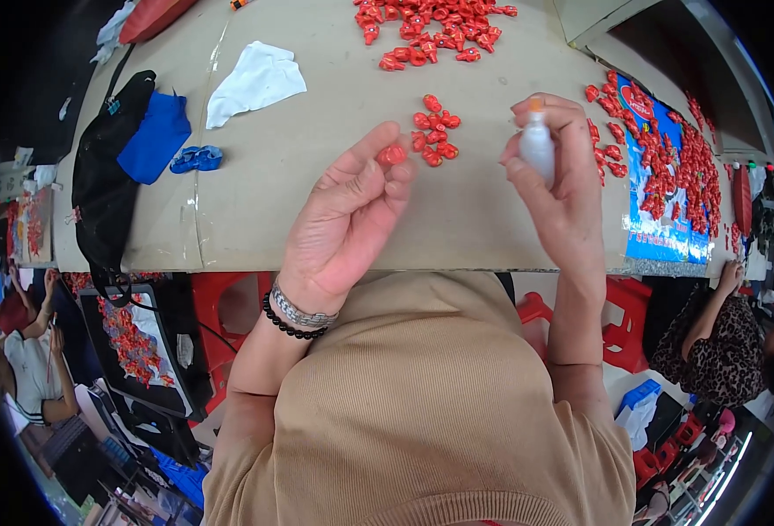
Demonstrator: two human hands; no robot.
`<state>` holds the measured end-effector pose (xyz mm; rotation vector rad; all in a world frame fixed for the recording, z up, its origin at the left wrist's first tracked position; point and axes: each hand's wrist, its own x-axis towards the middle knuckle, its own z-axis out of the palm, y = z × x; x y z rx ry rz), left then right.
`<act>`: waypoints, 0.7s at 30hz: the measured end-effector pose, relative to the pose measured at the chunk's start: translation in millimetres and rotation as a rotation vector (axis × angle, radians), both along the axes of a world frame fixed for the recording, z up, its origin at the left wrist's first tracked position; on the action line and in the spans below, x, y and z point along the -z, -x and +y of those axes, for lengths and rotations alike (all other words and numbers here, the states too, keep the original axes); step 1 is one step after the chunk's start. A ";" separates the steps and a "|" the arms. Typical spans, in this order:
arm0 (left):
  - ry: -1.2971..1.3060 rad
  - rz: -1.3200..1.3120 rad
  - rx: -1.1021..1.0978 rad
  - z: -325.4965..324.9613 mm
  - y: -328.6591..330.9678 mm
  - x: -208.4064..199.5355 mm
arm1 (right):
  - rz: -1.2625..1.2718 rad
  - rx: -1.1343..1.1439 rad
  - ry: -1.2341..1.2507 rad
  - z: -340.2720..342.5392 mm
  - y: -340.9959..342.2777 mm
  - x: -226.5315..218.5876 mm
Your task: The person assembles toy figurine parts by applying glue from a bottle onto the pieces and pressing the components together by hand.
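Note:
My left hand (339,206) is turned palm up and pinches a small red plastic piece (391,155) between thumb and fingertips. Across from it, my right hand (571,188) is wrapped round a small white squeeze bottle (537,151) with an orange tip, held upright with the tip at the top. The bottle and the red piece are well apart. Between my hands, a small cluster of similar red pieces (436,138) lies on the tan tabletop (317,70). A bigger heap of red pieces (431,26) sits at the far middle.
Right of my right hand, red pieces cover a blue printed sheet (650,241), below a grey cabinet (632,22). To the left lie a white cloth (255,83), a blue cloth (157,136) and a black bag (106,175). Other people sit at both sides.

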<state>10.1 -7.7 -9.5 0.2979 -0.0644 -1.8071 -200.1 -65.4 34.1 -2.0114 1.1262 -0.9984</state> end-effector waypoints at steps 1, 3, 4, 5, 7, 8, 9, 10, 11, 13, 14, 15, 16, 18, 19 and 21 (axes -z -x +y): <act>0.001 -0.002 -0.007 1.0 -0.6 0.9 | 0.044 -0.040 0.035 1.6 -1.8 -2.0; -0.047 -0.031 -0.032 2.7 -0.3 1.2 | 0.054 -0.069 0.051 1.6 -6.1 -6.7; -0.043 -0.029 -0.038 2.4 1.1 0.1 | 0.066 -0.090 0.065 0.8 -8.4 -8.3; -0.056 -0.017 -0.022 1.9 2.9 -1.6 | 0.067 -0.097 0.070 -0.3 -11.3 -8.5; -0.065 -0.007 -0.016 1.0 2.5 -0.6 | -0.196 -0.108 -0.052 -2.4 -18.0 -6.4; -0.055 -0.008 0.005 0.6 1.5 4.1 | -0.197 -0.118 -0.049 -3.5 -21.8 -4.1; -0.045 -0.008 0.028 0.3 0.4 7.2 | -0.355 -0.138 -0.053 -4.7 -25.6 -1.0; -0.041 -0.009 0.020 0.2 -0.3 8.1 | -0.514 -0.157 -0.059 -6.1 -28.1 1.4; -0.030 -0.025 0.019 0.0 -0.7 8.6 | -0.514 -0.167 -0.058 -7.9 -29.3 2.7; -0.021 -0.044 0.007 1.0 -1.4 8.2 | -0.558 -0.202 0.041 -10.6 -31.8 5.6; -0.021 -0.079 0.001 1.5 -1.5 7.3 | -0.559 -0.211 0.038 -11.9 -33.2 7.8; -0.023 -0.113 -0.001 1.8 -0.8 6.4 | -0.612 -0.215 0.077 -12.6 -33.9 10.3; -0.025 -0.111 -0.006 1.8 0.8 3.8 | -0.664 -0.217 0.115 -13.0 -34.4 12.3; -0.127 -0.201 -0.040 1.4 4.5 -2.0 | -0.686 -0.217 0.106 -10.1 -36.6 14.9; -0.131 -0.201 -0.041 1.5 5.3 -1.6 | -0.708 -0.213 0.101 -8.7 -37.0 16.5; -0.173 -0.218 -0.042 0.6 6.7 -0.2 | -0.662 -0.246 0.162 -11.0 -36.3 21.2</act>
